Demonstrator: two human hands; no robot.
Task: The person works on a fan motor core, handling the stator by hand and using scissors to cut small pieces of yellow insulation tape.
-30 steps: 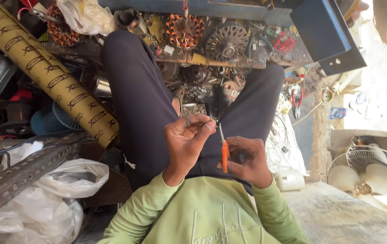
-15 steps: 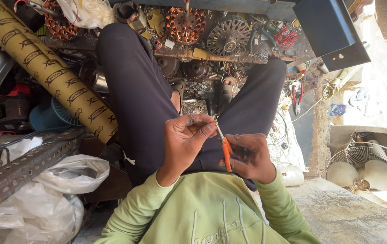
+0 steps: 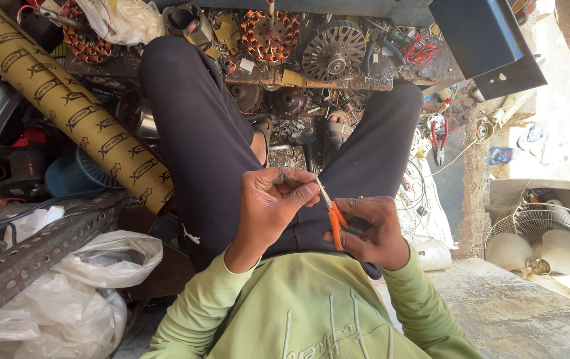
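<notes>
My right hand (image 3: 372, 234) grips small scissors with orange handles (image 3: 335, 225), blades pointing up and to the left. My left hand (image 3: 273, 199) is closed in a pinch at the blade tips (image 3: 321, 189); whatever it pinches is too small to make out. Both hands hover over my lap, between my legs in dark trousers (image 3: 205, 146). My green sleeves (image 3: 198, 312) show at the bottom.
A yellow printed cardboard tube (image 3: 65, 100) leans at the left, above a perforated metal angle bar (image 3: 39, 252) and white plastic bags (image 3: 52, 306). Copper-wound motor stators (image 3: 269, 33), a finned rotor (image 3: 333, 58) and pliers (image 3: 439, 136) lie ahead. A fan guard (image 3: 544, 239) stands at the right.
Both hands stay together at the scissors, with only small finger shifts. The view has drifted slightly.
</notes>
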